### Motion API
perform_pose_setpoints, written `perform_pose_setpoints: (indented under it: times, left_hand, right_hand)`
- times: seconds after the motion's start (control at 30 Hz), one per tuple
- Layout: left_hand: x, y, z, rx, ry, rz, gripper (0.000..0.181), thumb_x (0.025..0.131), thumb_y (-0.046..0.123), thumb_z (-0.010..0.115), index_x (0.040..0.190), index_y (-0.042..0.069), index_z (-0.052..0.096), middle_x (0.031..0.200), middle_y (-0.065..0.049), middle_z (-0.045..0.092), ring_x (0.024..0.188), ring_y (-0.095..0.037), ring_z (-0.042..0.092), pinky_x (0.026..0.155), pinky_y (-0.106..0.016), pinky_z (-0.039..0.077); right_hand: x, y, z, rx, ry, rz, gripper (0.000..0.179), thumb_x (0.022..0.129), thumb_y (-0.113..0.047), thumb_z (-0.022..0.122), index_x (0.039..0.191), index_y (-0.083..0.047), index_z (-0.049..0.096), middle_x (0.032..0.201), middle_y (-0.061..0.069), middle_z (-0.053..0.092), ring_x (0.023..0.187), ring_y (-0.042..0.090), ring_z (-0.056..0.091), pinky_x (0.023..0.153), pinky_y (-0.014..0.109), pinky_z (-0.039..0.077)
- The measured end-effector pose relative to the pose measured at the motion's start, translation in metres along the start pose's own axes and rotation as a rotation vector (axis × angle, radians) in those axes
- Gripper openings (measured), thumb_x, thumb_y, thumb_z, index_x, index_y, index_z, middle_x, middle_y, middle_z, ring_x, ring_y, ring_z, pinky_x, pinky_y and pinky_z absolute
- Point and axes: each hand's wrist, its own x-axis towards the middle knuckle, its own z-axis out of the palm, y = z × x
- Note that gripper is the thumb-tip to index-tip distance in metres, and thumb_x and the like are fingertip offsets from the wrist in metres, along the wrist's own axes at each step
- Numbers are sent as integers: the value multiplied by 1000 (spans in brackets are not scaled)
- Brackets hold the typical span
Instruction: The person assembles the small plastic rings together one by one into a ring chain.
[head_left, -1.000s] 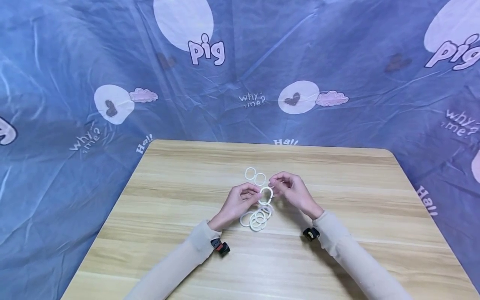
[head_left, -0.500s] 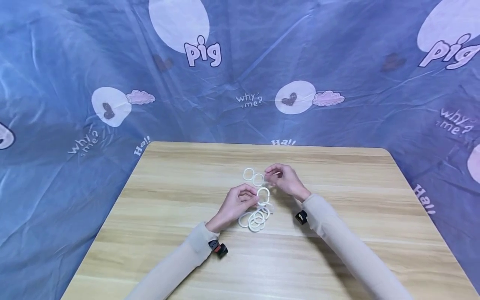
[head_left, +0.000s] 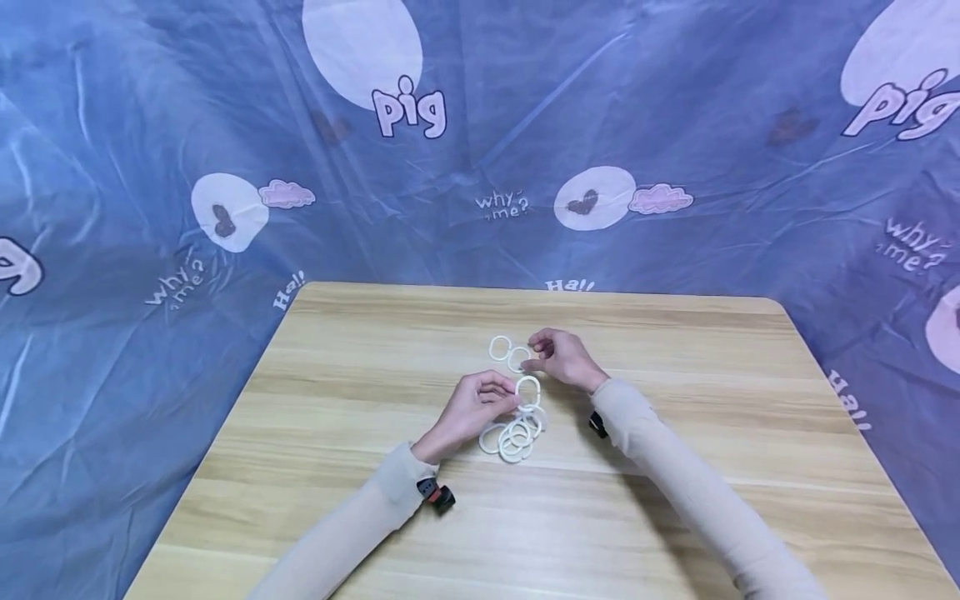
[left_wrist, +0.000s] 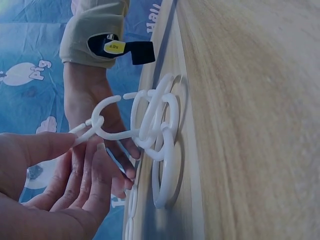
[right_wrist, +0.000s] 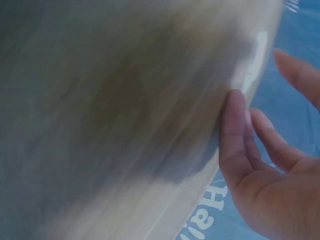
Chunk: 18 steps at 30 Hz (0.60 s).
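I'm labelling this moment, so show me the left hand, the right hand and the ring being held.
Left hand [head_left: 476,407], head view: middle of the hand.
Right hand [head_left: 566,359], head view: middle of the hand.
Held ring [head_left: 528,378], head view: far arc.

Tabletop [head_left: 360,375]: light wood grain, you've got rounded far corners
Backdrop [head_left: 465,275]: blue, kinda wrinkly, wraps behind and beside your tabletop
Prints: you get "pig" lettering [head_left: 408,112], pink clouds [head_left: 661,199], dark hearts [head_left: 582,202]

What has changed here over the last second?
The right hand moved forward and slightly left, fingers apart, to the two oval white plastic rings lying farthest away. The left hand still pinches the chain of white plastic rings; both far rings stayed put.
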Motion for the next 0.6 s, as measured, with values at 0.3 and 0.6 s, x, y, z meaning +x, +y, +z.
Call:
perform_pose_setpoints:
  times: [0.3,0.6]
  left_hand:
    - [-4,0,5,-36,1,15,21,95,3,72,111,-8,66,105,-27,74,90,-25,78,86,-38,67]
    - [-4,-2,8,-21,12,28,19,95,2,72,111,-7,65,101,-20,74,85,-16,75,85,-36,67]
  right_hand:
    - [10,0,6,-156,18,-51,57,80,-29,92,123,0,69,110,16,70,97,25,64,90,38,57]
    - [8,-2,8,-237,34,-75,52,78,-29,93,117,-3,70,108,14,67,98,26,61,89,39,53]
